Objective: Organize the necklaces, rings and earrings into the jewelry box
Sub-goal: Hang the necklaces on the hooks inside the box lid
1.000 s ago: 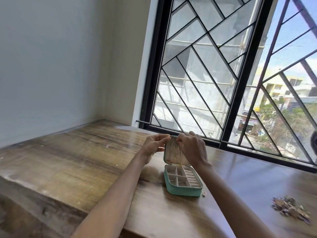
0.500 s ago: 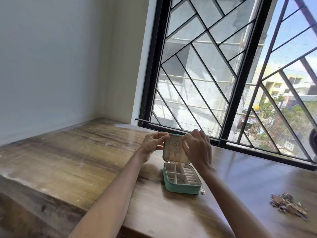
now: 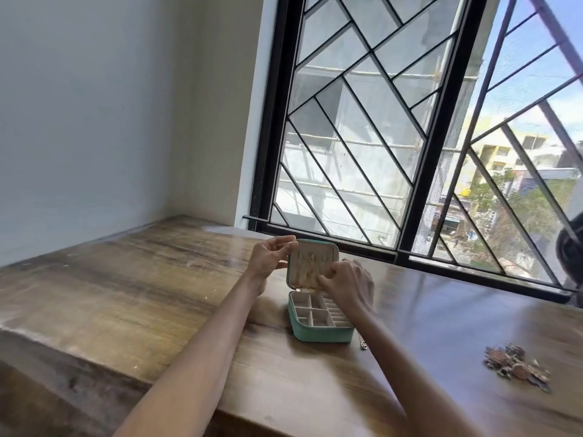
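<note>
A small teal jewelry box (image 3: 318, 334) stands open on the wooden table, its beige tray split into compartments and ring rolls. The lid (image 3: 310, 263) stands upright with a thin gold necklace (image 3: 307, 277) hanging inside it. My left hand (image 3: 269, 258) pinches the lid's upper left corner. My right hand (image 3: 347, 283) has its fingertips curled at the lid's lower inside, on the necklace. A pile of jewelry (image 3: 517, 365) lies at the right. A small silver piece (image 3: 362, 343) lies beside the box's right front corner.
The wooden table (image 3: 126, 279) meets a white wall on the left and a barred window (image 3: 410, 137) behind the box. Its front edge runs below my forearms. A dark object (image 3: 571, 250) shows at the right edge.
My right hand has moved down from the lid's top edge to its lower inside part. My left hand stays on the lid's upper left corner.
</note>
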The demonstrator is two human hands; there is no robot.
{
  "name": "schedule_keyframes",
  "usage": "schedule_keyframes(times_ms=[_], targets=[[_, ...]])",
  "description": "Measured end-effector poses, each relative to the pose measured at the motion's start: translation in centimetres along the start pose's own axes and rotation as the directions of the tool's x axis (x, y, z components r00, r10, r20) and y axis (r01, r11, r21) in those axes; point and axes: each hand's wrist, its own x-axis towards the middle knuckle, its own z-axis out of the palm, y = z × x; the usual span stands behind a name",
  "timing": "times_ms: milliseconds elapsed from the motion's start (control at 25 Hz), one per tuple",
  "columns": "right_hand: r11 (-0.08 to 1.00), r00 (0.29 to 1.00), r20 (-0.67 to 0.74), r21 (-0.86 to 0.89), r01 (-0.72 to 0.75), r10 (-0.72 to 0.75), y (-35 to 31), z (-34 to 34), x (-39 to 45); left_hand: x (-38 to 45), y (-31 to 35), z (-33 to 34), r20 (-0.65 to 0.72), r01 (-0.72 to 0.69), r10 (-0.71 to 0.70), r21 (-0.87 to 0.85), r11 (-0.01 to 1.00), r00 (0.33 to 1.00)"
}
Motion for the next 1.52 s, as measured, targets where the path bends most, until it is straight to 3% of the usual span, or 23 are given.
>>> schedule_keyframes(times_ms=[480,800,1040,1240,1520], targets=[[0.996,0.997,0.046,-0.062,-0.06,0.063,-0.4,0.3,0.2,0.1,-0.1,0.1,-0.009,-0.025,0.025,-0.013,1.0,1.0],[0.968,0.951,0.269,0.154,-0.196,0.15,0.1,-1.5,0.7,0.0,-0.1,0.2,-0.015,-0.036,0.036,0.008,0.999,0.999],[0.995,0.958,0.272,0.011,-0.094,0.088,0.4,-1.4,0.2,-0.1,-0.1,0.2,-0.014,-0.03,0.031,0.025,0.999,0.999],[0.994,0.993,0.114,0.103,-0.032,0.02,-0.6,-1.8,-0.1,-0.3,0.1,0.3,-0.011,-0.037,0.037,0.013,0.999,0.999],[0.999,0.984,0.172,-0.006,0.049,-0.048,-1.7,-1.0,-0.7,-0.5,0.2,0.4,-0.009,-0.036,0.036,0.016,0.999,0.999]])
